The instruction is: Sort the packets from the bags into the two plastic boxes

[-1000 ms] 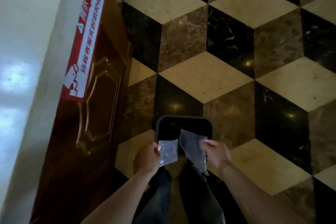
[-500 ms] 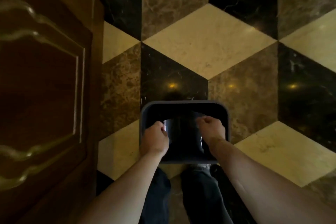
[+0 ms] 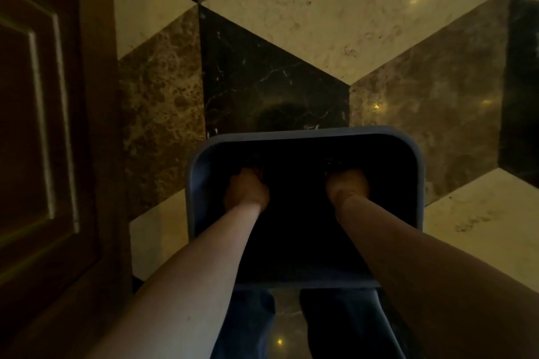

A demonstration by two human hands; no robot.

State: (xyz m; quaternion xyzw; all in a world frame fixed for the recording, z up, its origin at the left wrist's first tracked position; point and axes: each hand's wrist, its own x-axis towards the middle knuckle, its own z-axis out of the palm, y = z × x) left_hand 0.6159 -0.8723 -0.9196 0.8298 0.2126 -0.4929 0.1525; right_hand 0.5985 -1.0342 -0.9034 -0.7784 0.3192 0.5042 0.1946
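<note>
A: From the head view, what is in the box?
B: The plastic box (image 3: 306,137) is dark grey-blue, open at the top, and stands on the floor (image 3: 335,17) just ahead of the person's legs (image 3: 245,326). Both hands are down inside it. Its inside is too dark to make out any packets.
A: And the hands themselves?
B: The left hand (image 3: 246,191) is near the left wall, fingers curled under; the right hand (image 3: 347,183) is near the right wall, also curled. Whether either grasps a packet, I cannot tell: the fingertips are lost in shadow.
A: Anything around it?
B: A brown wooden door (image 3: 43,125) with raised panel mouldings fills the left side, near the box. The forearms cross the near rim and hide part of it.
A: The surface?
B: Polished marble in a cube pattern of cream, brown and black tiles, with small glints of light.
</note>
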